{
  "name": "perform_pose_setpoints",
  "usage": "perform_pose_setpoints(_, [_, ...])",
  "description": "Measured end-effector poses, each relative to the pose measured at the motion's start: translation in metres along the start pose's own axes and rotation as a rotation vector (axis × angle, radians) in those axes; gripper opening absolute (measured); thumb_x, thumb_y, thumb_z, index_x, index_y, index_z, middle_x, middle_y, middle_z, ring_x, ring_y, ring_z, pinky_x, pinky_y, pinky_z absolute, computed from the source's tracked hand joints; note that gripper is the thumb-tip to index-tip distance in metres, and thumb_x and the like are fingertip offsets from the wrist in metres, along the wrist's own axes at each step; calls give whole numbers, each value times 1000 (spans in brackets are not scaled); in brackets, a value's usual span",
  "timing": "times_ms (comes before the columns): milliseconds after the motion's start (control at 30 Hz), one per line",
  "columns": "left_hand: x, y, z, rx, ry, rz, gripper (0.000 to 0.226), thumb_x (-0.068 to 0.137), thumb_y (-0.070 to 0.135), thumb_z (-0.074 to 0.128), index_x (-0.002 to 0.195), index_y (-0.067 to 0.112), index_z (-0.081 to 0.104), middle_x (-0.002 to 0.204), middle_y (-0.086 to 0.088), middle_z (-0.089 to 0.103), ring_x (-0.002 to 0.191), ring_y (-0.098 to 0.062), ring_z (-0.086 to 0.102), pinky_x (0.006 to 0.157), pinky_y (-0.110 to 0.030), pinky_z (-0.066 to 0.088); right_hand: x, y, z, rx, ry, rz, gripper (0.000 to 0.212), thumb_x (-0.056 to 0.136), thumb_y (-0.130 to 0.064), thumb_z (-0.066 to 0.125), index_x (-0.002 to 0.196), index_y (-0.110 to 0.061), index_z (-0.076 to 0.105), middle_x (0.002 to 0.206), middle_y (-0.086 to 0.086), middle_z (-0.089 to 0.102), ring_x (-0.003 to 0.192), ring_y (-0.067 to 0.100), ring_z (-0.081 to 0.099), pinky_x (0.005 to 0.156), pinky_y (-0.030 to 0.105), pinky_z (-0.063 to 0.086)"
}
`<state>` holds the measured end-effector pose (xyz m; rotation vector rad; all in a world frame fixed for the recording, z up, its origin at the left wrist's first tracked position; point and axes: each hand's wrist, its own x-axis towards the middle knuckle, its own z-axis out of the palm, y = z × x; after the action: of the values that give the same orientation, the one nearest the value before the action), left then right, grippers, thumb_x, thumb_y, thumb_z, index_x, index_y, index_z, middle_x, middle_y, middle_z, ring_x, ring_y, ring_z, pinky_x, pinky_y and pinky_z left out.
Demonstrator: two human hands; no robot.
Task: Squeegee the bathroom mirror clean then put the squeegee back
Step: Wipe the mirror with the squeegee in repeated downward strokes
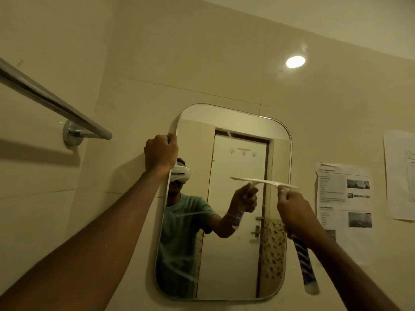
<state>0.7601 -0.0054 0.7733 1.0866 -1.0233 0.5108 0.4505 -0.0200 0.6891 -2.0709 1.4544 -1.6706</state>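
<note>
A rounded rectangular mirror (pixel 238 254) hangs on the beige tiled wall, with wet streaks across its lower left. My left hand (pixel 160 153) grips the mirror's upper left edge. My right hand (pixel 294 209) is closed around the handle of a squeegee (pixel 306 265), whose blue-and-white striped handle sticks out below my fist. Its pale blade (pixel 289 186) lies roughly level against the glass near the mirror's right edge, about halfway up. The reflection shows the blade reaching leftwards over the glass.
A chrome towel rail (pixel 51 102) juts out from the wall at the upper left, close to my left arm. Printed paper sheets (pixel 344 198) are stuck on the wall right of the mirror. A ceiling light's reflection (pixel 295 61) glows on the tiles above.
</note>
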Motion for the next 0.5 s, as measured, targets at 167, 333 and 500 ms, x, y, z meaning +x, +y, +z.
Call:
perform_pose_setpoints(167, [0, -1, -2, -6, 9, 38, 52, 97, 27, 38, 52, 6, 55, 49, -10, 55, 46, -20, 48, 56, -27, 37, 55, -81, -36, -21, 115, -130, 45, 104, -33, 33, 72, -8, 53, 57, 4, 52, 38, 10, 51, 40, 27, 49])
perform_pose_setpoints(333, [4, -5, -4, -18, -20, 58, 53, 97, 26, 39, 47, 9, 48, 43, -6, 47, 44, -20, 44, 54, -30, 36, 82, -123, -28, -100, 78, -148, 24, 103, -20, 31, 93, -7, 48, 74, 11, 52, 53, 21, 54, 57, 40, 55])
perform_pose_setpoints(500, [6, -8, -6, -36, -50, 56, 54, 95, 25, 38, 44, 11, 44, 45, -7, 47, 50, -23, 45, 56, -34, 36, -4, -61, 34, -42, 33, -69, 37, 104, -27, 30, 77, -15, 52, 57, 2, 53, 30, 1, 46, 29, 11, 31])
